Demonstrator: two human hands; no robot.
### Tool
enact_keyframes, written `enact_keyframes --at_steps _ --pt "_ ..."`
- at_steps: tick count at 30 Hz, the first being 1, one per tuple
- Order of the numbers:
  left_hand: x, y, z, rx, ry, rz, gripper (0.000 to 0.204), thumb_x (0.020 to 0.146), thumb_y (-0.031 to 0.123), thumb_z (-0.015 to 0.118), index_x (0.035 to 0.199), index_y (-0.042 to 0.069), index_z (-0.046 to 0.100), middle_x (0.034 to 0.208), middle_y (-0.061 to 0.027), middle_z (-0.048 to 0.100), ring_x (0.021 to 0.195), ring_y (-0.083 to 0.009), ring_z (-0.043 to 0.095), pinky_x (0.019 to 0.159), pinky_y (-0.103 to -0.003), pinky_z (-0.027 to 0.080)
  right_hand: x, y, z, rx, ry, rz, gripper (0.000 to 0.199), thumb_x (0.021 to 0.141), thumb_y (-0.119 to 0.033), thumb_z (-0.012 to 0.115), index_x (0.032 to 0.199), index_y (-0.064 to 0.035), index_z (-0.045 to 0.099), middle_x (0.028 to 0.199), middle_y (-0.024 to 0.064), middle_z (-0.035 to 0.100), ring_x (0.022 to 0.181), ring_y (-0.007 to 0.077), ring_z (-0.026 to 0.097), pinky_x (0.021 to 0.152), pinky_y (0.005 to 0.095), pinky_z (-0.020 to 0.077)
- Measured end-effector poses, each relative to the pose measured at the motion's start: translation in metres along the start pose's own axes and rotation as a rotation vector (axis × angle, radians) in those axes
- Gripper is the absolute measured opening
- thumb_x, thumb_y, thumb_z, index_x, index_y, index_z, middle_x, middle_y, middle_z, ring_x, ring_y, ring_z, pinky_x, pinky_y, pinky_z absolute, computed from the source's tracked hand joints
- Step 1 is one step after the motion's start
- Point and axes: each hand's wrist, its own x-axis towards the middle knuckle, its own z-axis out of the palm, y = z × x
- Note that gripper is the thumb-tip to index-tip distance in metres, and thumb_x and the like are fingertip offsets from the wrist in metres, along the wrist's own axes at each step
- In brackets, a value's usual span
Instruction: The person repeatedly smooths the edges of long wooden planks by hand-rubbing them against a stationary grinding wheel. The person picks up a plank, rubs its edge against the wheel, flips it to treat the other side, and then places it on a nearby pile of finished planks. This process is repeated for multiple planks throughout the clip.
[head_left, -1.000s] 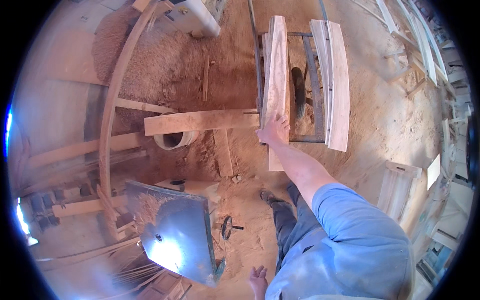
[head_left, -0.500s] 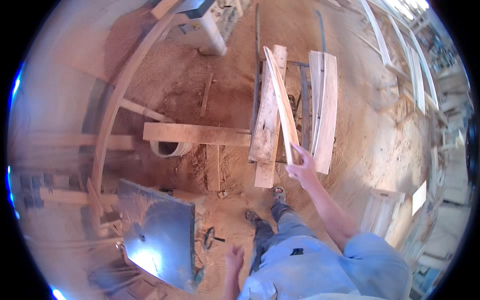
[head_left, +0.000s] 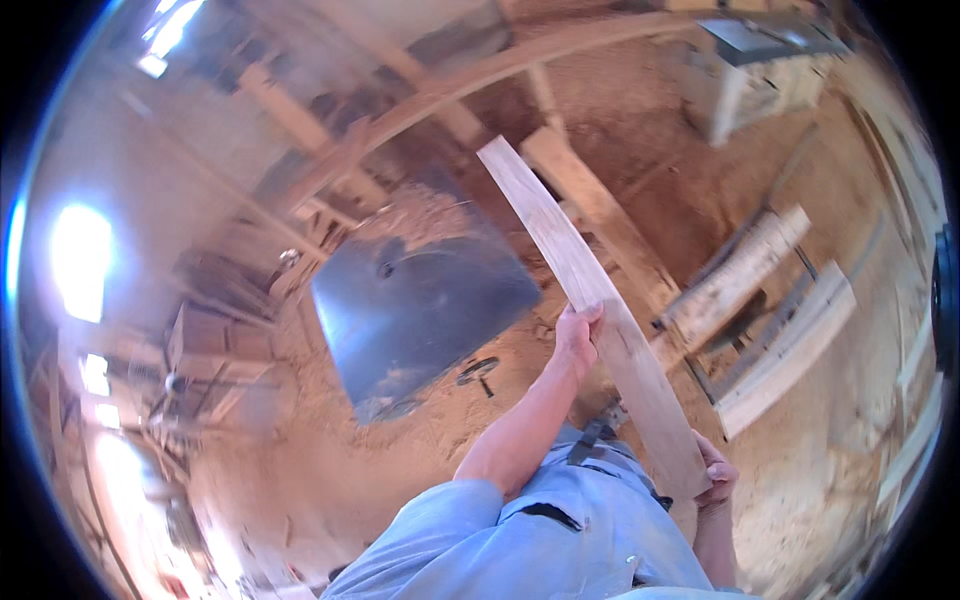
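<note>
A long pale board (head_left: pixel 650 390) slants before the person's body. The left hand (head_left: pixel 580 335) grips its left edge mid-length, the right hand (head_left: pixel 716 470) its right edge near the close end; both sets of fingers curl around it, partly hidden. Rightward, a low metal frame (head_left: pixel 702 383) carries two groups of planks (head_left: pixel 785 360).

Board (head_left: pixel 625 340) aslant between hands: left hand (head_left: pixel 578 335) at left edge, partway along; right hand (head_left: pixel 715 472) at right edge, near end. Left of board, table (head_left: pixel 430 290), with sawdust (head_left: pixel 430 215) on far part. Handwheel (head_left: pixel 480 372) just beside near edge of table. Right of board, rack (head_left: pixel 764 335), bearing boards along left side (head_left: pixel 740 275) and right side (head_left: pixel 790 350). Between board and rack, plank (head_left: pixel 605 215). Beyond rack, boxy machine (head_left: pixel 770 90). Beyond table, long beam (head_left: pixel 450 95) crosswise.
</note>
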Motion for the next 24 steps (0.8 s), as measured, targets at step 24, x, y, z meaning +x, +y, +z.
enact_keyframes --at_steps 24 --pt "0.09 0.31 -0.245 0.574 0.887 0.823 0.074 0.083 0.001 0.058 0.151 -0.013 0.031 0.149 -0.0328 0.044 0.144 -0.0418 0.04 0.122 -0.041 0.029 0.251 0.049 0.109 -2.195 -0.138 0.059 0.053 0.081 0.0 0.061 0.134 -0.0056 0.059 0.112 0.0222 0.07 0.104 0.0437 0.066 0.089 0.0513 0.054"
